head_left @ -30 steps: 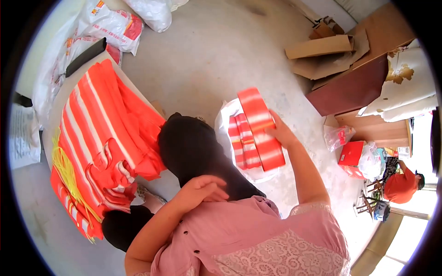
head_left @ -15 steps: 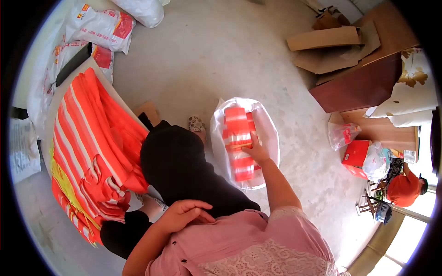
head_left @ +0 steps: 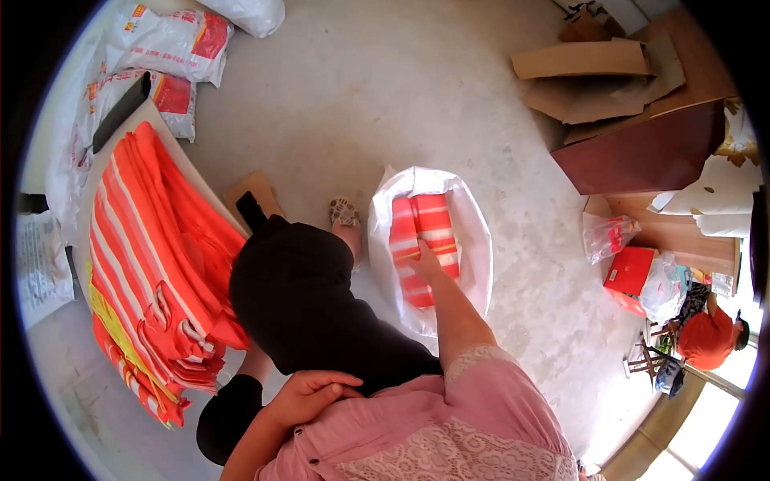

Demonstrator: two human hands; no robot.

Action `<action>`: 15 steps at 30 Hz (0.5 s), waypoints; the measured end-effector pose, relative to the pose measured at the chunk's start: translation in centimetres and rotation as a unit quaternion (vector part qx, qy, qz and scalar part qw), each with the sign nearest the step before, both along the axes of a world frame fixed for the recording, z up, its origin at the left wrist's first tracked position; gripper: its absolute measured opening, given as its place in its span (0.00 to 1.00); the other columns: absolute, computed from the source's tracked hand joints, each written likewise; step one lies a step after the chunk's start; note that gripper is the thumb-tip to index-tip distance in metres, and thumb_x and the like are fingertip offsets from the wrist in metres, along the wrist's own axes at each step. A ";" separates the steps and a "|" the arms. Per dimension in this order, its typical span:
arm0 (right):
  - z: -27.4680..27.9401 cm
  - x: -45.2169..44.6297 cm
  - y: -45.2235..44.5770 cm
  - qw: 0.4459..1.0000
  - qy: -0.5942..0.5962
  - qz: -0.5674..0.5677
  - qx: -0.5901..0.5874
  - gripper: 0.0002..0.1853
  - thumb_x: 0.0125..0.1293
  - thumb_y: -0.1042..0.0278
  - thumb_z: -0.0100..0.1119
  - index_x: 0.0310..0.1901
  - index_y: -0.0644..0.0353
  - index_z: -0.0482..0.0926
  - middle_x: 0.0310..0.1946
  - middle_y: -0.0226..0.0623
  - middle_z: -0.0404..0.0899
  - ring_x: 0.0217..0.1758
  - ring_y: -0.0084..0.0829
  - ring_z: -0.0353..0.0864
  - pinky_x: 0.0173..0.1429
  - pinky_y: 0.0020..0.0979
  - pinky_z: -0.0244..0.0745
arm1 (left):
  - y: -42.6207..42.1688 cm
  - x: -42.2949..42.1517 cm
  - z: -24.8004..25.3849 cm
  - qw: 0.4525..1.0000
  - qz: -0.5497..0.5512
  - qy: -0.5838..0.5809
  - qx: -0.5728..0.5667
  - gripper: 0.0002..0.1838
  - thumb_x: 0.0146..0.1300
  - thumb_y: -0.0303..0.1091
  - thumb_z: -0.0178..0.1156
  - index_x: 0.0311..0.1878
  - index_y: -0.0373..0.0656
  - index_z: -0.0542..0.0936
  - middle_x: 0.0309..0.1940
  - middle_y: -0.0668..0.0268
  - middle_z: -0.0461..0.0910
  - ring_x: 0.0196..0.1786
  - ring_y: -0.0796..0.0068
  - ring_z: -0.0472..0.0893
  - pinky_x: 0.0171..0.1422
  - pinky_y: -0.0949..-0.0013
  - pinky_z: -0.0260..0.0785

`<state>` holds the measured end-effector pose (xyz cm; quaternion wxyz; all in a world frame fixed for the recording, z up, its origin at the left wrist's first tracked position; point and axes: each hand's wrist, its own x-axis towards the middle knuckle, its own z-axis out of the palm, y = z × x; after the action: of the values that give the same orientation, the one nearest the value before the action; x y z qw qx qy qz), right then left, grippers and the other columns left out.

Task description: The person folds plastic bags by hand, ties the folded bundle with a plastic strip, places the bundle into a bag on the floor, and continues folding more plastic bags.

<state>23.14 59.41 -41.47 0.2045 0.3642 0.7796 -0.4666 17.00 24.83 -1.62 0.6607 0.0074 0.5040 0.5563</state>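
A white woven sack (head_left: pixel 475 240) stands open on the floor in front of me. Inside it lie orange-and-white striped folded cloth bundles, side by side. My right hand (head_left: pixel 426 263) reaches into the sack, its thumb and fingers closed on the left folded cloth bundle (head_left: pixel 406 232). The right bundle (head_left: pixel 434 216) lies beside that hand. My left hand (head_left: pixel 321 390) rests across my lap, its fingers loosely stretched with nothing in them. To my left, a stack of striped orange cloth (head_left: pixel 152 240) is spread over a low surface, with yellow strips along its near edge.
Printed white sacks (head_left: pixel 164 44) lie at the far left. A dark phone-like object (head_left: pixel 251 210) sits on cardboard by my knee. Opened cardboard (head_left: pixel 585 80) lies on brown furniture at the right. A red box (head_left: pixel 630 270), plastic bags and a seated person in orange (head_left: pixel 706 338) are farther right.
My right hand and the bundle under it have moved lower into the sack and slightly left. The second bundle now shows more fully. My left hand has shifted slightly down, its fingers closer together.
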 end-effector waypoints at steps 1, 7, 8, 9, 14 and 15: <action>0.1 -0.2 -0.2 1.000 -0.022 0.004 -0.009 0.45 0.70 0.58 0.71 0.83 0.56 0.58 0.75 0.46 0.73 0.78 0.49 0.73 0.80 0.44 0.69 | -0.1 -0.1 0.0 1.000 -0.008 0.010 -0.006 0.17 0.85 0.27 0.51 0.68 0.34 0.81 0.55 0.56 0.90 0.59 0.72 0.86 0.69 0.69 0.76; 4.3 -1.5 -0.8 0.998 -0.023 -0.049 -0.044 0.43 0.73 0.55 0.68 0.83 0.54 0.58 0.74 0.45 0.73 0.77 0.50 0.73 0.79 0.46 0.71 | -0.3 0.1 0.3 1.000 0.007 0.005 -0.016 0.17 0.84 0.29 0.53 0.67 0.32 0.82 0.54 0.54 0.90 0.57 0.69 0.87 0.67 0.67 0.78; 3.8 -1.4 -1.0 0.998 -0.033 -0.052 -0.031 0.43 0.73 0.55 0.67 0.83 0.54 0.58 0.74 0.45 0.73 0.77 0.50 0.74 0.79 0.47 0.71 | -0.3 0.0 0.3 1.000 0.005 0.009 -0.020 0.17 0.84 0.30 0.54 0.66 0.31 0.82 0.53 0.52 0.90 0.57 0.67 0.88 0.67 0.65 0.79; 3.4 -1.5 -1.2 0.997 -0.043 -0.055 -0.018 0.42 0.74 0.55 0.67 0.83 0.54 0.58 0.74 0.45 0.74 0.77 0.50 0.74 0.79 0.47 0.71 | -0.2 -0.1 0.4 1.000 0.001 0.009 -0.022 0.17 0.84 0.29 0.54 0.66 0.31 0.82 0.54 0.53 0.90 0.57 0.67 0.88 0.67 0.65 0.79; 4.3 -0.2 -2.5 0.997 -0.042 -0.045 0.048 0.38 0.74 0.61 0.65 0.82 0.52 0.60 0.80 0.46 0.66 0.82 0.53 0.66 0.82 0.50 0.67 | -0.1 -0.6 0.0 0.999 -0.020 -0.006 -0.039 0.16 0.83 0.27 0.55 0.67 0.39 0.85 0.53 0.65 0.90 0.55 0.80 0.85 0.65 0.75 0.76; 4.4 0.3 -2.8 0.996 -0.036 -0.001 0.080 0.37 0.75 0.63 0.64 0.82 0.52 0.61 0.81 0.45 0.63 0.83 0.53 0.64 0.83 0.50 0.65 | 0.0 -0.7 0.0 0.999 -0.022 -0.008 -0.039 0.16 0.83 0.27 0.55 0.66 0.39 0.85 0.52 0.66 0.90 0.54 0.81 0.84 0.64 0.76 0.75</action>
<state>23.49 56.58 -37.10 0.2025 0.3968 0.8063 -0.3891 16.31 24.84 -1.58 0.6765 -0.0114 0.5201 0.5213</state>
